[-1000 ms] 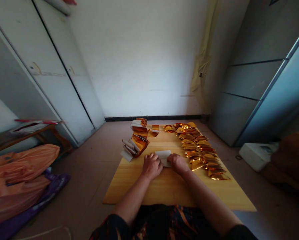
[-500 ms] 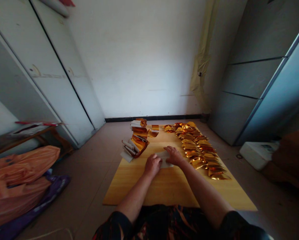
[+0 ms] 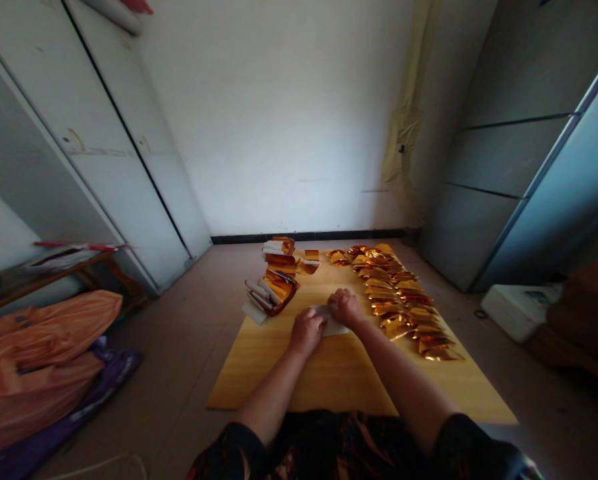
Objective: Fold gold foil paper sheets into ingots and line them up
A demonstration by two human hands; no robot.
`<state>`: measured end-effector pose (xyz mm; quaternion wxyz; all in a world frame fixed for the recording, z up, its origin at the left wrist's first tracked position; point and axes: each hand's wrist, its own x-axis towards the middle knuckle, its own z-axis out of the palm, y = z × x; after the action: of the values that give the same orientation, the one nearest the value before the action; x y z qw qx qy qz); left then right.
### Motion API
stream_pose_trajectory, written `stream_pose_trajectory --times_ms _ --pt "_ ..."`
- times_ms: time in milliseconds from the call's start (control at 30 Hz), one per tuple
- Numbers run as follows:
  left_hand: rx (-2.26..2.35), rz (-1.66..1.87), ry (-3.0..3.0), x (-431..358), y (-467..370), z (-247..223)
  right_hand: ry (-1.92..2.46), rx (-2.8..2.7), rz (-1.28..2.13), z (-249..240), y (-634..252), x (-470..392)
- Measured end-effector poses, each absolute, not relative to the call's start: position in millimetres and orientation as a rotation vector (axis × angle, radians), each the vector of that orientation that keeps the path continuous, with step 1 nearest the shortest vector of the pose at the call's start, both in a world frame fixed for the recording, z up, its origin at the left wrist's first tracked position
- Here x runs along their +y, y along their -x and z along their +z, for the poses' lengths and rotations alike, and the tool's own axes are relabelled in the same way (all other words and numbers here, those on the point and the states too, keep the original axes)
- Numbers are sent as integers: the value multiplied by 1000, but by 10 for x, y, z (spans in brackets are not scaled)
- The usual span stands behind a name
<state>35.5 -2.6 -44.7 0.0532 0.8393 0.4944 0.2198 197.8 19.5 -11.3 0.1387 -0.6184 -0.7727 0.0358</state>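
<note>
A pale sheet of paper (image 3: pixel 335 328) lies on the wooden board (image 3: pixel 339 373) between my two hands. My left hand (image 3: pixel 309 329) has its fingers closed at the sheet's left edge. Curled over the far right part of the same sheet, my right hand (image 3: pixel 347 308) grips it with bent fingers. The far edge of the paper looks raised or folded under the fingertips. Loose gold foil sheets with pale backs (image 3: pixel 273 291) are piled to the left of my hands. On the right, rows of folded gold foil pieces (image 3: pixel 403 293) overlap each other.
Pale cabinets (image 3: pixel 129 160) stand on the left and a grey refrigerator (image 3: pixel 499 153) on the right. Orange and purple bags (image 3: pixel 43 360) lie on the floor at left. A white box (image 3: pixel 521 310) sits right of the board. The wall (image 3: pixel 289 133) rises behind.
My right hand's fingers have gone from stretched flat over the paper to curled in on it, and the paper's far edge has lifted. My left hand stays nearly in place.
</note>
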Motion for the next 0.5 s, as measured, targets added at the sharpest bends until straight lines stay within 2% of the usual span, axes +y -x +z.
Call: stream_pose_trajectory --times_ms 367,500 --pt "1733 764 -2554 -197 -366 -258 1623 -2421 -102 -166 -2049 -54" --pt "1673 653 -2619 -201 -364 -248 1606 -2444 -139 -180 -2051 -88"
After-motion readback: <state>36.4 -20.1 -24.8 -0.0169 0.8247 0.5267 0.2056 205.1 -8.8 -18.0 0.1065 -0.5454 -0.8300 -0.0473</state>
